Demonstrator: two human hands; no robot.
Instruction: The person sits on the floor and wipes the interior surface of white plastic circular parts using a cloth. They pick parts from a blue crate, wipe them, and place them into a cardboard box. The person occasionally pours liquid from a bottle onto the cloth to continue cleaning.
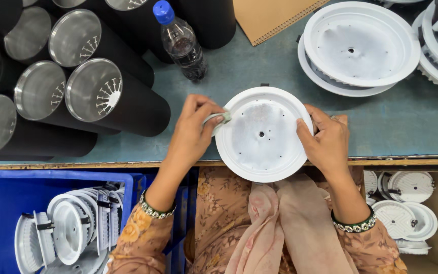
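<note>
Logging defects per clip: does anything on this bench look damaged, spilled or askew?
Nothing damaged or spilled. The left hand presses a small pad to the white dish, which the right hand steadies. The bottle only seems tilted.

Water bottle – black tubes – blue crate.

1 white round lamp housing in hand, 1 plastic bottle, 1 cardboard sheet, 1 blue crate; approx. 8 black tubes visible.
</note>
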